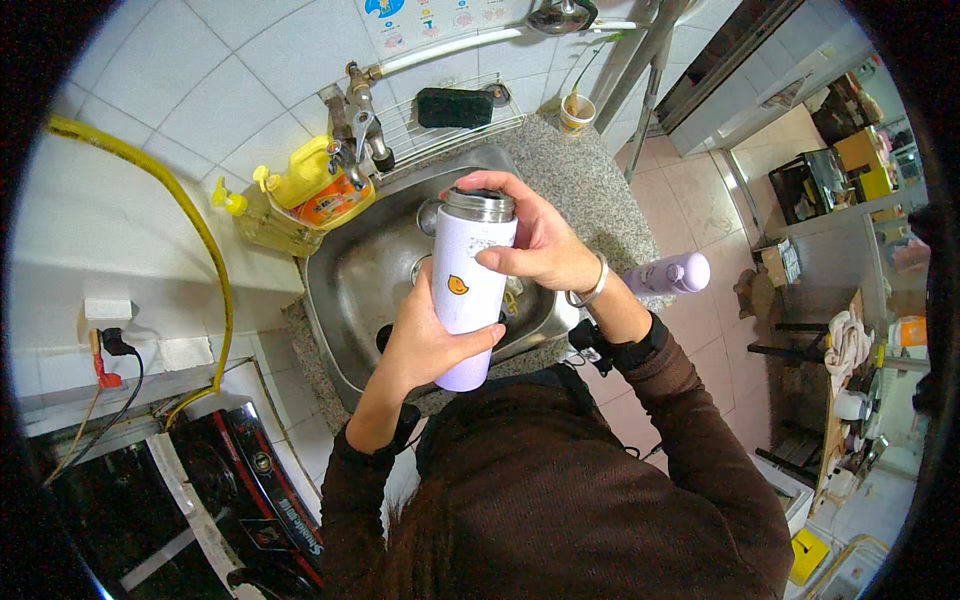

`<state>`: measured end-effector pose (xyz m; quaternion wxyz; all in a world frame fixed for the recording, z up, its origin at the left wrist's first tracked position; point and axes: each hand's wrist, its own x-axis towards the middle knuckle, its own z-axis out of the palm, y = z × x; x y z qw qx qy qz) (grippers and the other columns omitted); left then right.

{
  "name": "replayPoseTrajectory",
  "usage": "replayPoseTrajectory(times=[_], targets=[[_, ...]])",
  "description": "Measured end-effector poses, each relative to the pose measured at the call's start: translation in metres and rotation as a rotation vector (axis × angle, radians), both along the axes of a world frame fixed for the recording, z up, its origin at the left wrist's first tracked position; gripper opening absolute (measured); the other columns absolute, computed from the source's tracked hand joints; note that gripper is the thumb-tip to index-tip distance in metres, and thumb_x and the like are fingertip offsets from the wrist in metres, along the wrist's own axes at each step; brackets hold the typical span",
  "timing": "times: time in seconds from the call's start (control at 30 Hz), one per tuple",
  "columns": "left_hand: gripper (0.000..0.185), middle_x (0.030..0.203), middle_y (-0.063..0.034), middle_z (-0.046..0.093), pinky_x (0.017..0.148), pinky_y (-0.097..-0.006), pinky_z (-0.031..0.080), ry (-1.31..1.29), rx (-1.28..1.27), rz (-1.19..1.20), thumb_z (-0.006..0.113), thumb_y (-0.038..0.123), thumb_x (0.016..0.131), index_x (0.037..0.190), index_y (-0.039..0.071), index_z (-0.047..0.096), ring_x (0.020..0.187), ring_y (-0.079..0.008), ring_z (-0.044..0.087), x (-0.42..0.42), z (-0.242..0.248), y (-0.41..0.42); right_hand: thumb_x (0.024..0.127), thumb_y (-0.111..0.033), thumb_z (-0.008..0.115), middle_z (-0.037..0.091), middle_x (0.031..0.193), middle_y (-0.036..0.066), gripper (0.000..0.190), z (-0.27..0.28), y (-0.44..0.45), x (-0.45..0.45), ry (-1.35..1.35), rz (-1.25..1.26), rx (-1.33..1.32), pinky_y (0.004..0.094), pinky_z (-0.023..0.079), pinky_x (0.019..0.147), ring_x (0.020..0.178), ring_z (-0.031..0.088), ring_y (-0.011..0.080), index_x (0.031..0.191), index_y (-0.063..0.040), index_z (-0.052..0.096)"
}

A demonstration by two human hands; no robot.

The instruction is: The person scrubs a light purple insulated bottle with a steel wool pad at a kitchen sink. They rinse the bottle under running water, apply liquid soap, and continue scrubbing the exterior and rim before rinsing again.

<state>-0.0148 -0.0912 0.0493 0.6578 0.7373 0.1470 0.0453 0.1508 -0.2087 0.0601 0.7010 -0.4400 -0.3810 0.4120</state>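
My left hand (435, 330) wraps around the lower body of a pale purple steel vacuum bottle (469, 300), which stands nearly upright over the near part of the sink. Its bare threaded metal neck (480, 206) faces up with no lid on it; the dark inside shows only as a sliver. My right hand (544, 240) grips the bottle's upper part, thumb on the body and fingers around the far side of the mouth. Behind the bottle lies the stainless steel sink (352, 270). Beyond my right wrist, a second lavender bottle-shaped object (667, 274) rests at the counter's edge.
A metal tap (364, 139) juts over the sink's far rim. Left of it stand a yellow detergent jug (322, 187) and a pump bottle (277, 225). A wire rack (405, 139) holds a black sponge-like block (454, 109). A paper cup (576, 114) sits on the granite counter (570, 172).
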Motion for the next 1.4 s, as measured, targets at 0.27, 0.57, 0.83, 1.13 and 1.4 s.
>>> replayPoseTrajectory(times=[0.27, 0.57, 0.83, 1.13, 1.4], targets=[[0.084, 0.116, -0.0135, 0.058, 0.091, -0.0381, 0.049, -0.022, -0.047, -0.017, 0.085, 0.015, 0.066, 0.133, 0.001, 0.036, 0.105, -0.0218, 0.060, 0.000, -0.003, 0.000, 0.076, -0.004, 0.071, 0.046, 0.141, 0.011, 0.074, 0.003, -0.002, -0.001, 0.059, 0.037, -0.026, 0.0356, 0.037, 0.109, 0.131, 0.045, 0.0200, 0.142, -0.004, 0.036], [0.082, 0.115, -0.0149, 0.059, 0.090, -0.0394, 0.050, -0.028, -0.018, -0.023, 0.086, 0.018, 0.066, 0.130, 0.001, 0.038, 0.104, -0.0237, 0.061, 0.002, -0.003, 0.001, 0.077, -0.005, 0.073, 0.047, 0.140, 0.010, 0.073, 0.005, -0.002, -0.001, 0.077, 0.033, -0.003, 0.0351, 0.037, 0.108, 0.130, 0.046, 0.0198, 0.140, -0.004, 0.037], [0.083, 0.111, -0.0180, 0.061, 0.087, -0.0403, 0.051, 0.043, 0.140, 0.066, 0.087, 0.020, 0.064, 0.130, 0.000, 0.039, 0.101, -0.0279, 0.063, 0.002, -0.008, -0.003, 0.085, -0.016, 0.075, 0.057, 0.129, 0.010, 0.026, -0.003, 0.003, -0.003, -0.269, -0.274, -0.208, 0.0275, 0.048, 0.086, 0.104, 0.055, 0.0113, 0.102, -0.002, 0.060], [0.084, 0.115, -0.0154, 0.059, 0.089, -0.0388, 0.050, 0.002, 0.082, -0.005, 0.087, 0.016, 0.064, 0.131, 0.001, 0.038, 0.102, -0.0234, 0.062, -0.003, -0.021, 0.006, 0.085, -0.017, 0.075, 0.050, 0.140, 0.014, 0.025, 0.013, -0.004, 0.005, -0.514, -0.163, -0.302, 0.0299, 0.051, 0.086, 0.111, 0.055, 0.0144, 0.094, -0.001, 0.058], [0.084, 0.117, -0.0110, 0.059, 0.091, -0.0375, 0.049, -0.048, -0.096, -0.125, 0.085, 0.016, 0.067, 0.135, 0.002, 0.038, 0.105, -0.0203, 0.059, -0.006, -0.016, 0.014, 0.090, -0.015, 0.068, 0.051, 0.141, 0.019, 0.026, 0.012, -0.008, 0.022, -0.355, 0.127, -0.055, 0.0329, 0.045, 0.096, 0.120, 0.053, 0.0180, 0.108, 0.003, 0.063]])
